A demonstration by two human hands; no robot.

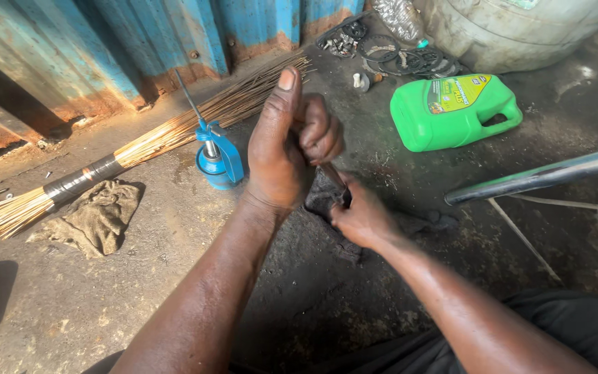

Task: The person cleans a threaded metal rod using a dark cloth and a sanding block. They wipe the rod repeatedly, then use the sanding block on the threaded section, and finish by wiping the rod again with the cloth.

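Above oily floor: left hand (292, 142) fisted, right hand (361, 218) gripping dark part (327, 190), perhaps metal.

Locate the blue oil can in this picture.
The blue oil can stands on the ground left of the left hand, touching the straw broom.

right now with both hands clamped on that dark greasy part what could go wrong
1. The left hand and right hand grip a dark, oily-looking part; it could slip and pinch a finger.
2. The blue oil can stands close to the left forearm; a jerk might tip it.
3. The metal bar hangs near the right elbow and could get knocked.
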